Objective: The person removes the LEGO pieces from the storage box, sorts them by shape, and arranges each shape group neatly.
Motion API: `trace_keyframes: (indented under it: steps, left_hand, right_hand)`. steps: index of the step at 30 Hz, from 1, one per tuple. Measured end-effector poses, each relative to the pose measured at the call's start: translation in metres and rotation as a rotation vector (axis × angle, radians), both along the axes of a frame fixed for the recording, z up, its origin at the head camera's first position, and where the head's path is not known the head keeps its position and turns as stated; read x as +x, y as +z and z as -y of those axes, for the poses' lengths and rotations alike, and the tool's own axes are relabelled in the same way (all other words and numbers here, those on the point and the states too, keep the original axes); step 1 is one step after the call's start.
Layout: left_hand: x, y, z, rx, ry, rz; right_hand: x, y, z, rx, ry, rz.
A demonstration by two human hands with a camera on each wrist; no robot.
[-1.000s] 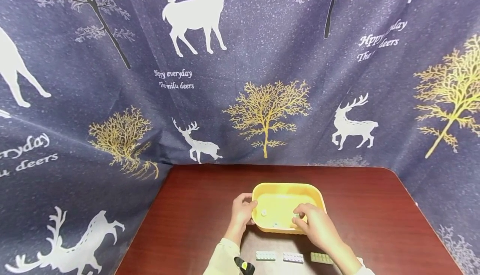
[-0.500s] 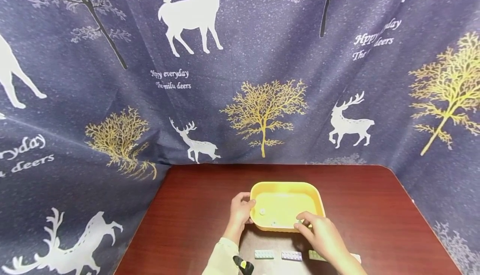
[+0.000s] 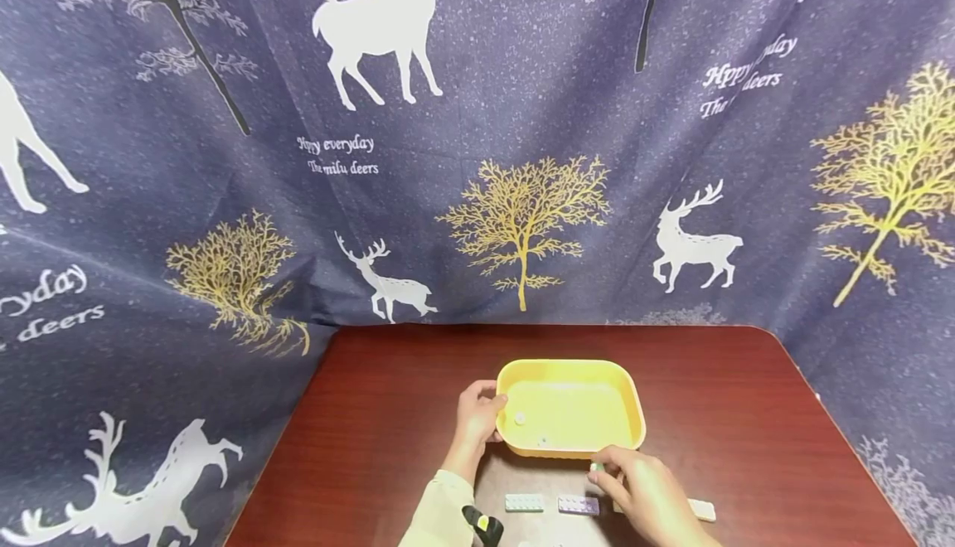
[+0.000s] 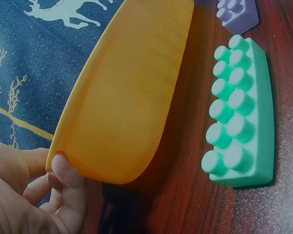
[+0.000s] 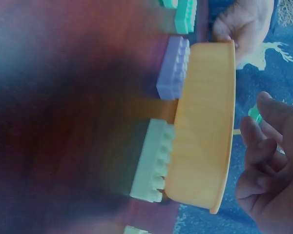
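Note:
My left hand (image 3: 477, 414) grips the left end of a yellow plastic tray (image 3: 567, 453), with the thumb over its rim. Between the thumb and fingers of my right hand (image 3: 643, 489) is a small green block (image 5: 254, 113), just in front of the tray's front right corner. Mostly covered by fingers, the block's full shape cannot be seen. Inside the tray lie a small white round piece (image 3: 520, 418) and another tiny piece (image 3: 542, 442). Along the tray's near side stand long studded building blocks: mint green (image 4: 261, 112), purple (image 3: 578, 505) and pale green (image 5: 150, 161).
A whitish block (image 3: 701, 510) lies to the right of the row, partly behind my right hand. Small pale pieces (image 3: 525, 544) show at the bottom edge of the head view. Behind the red-brown table (image 3: 403, 365) hangs a dark blue deer-print cloth (image 3: 477, 116).
My right hand has come out of the tray toward me, carrying the small green block over the front rim. My left hand keeps its hold on the tray.

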State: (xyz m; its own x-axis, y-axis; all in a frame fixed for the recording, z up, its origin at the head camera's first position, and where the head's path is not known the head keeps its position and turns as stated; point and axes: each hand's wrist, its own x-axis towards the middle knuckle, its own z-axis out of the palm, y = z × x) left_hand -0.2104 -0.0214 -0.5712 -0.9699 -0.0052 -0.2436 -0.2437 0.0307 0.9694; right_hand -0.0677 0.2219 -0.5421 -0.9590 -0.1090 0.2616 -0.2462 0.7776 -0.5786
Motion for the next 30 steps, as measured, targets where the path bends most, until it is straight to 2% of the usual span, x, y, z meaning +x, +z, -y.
trace_keyframes:
  steps: [11, 15, 18, 21, 26, 30]
  left_hand:
    - [0.000, 0.000, 0.000, 0.000, -0.002, 0.004]
    - [-0.001, -0.001, 0.000, 0.005, -0.002, 0.001]
    - [0.000, 0.000, 0.000, 0.003, 0.000, 0.004]
    - [0.000, 0.000, 0.001, 0.001, 0.002, 0.009]
    - [0.000, 0.000, 0.000, -0.011, 0.005, 0.013]
    - [0.002, 0.000, 0.000, -0.011, 0.004, 0.015]
  right_hand:
    - [0.016, -0.021, -0.007, 0.002, 0.204, 0.057]
    - [0.019, -0.029, -0.009, -0.010, 0.281, 0.170]
    - [0.022, -0.031, -0.010, -0.037, 0.299, 0.304]
    - [0.025, -0.030, -0.009, -0.037, 0.279, 0.388]
    - [0.027, -0.032, -0.007, -0.011, 0.259, 0.426]
    - [0.026, -0.038, -0.008, -0.032, 0.278, 0.442]
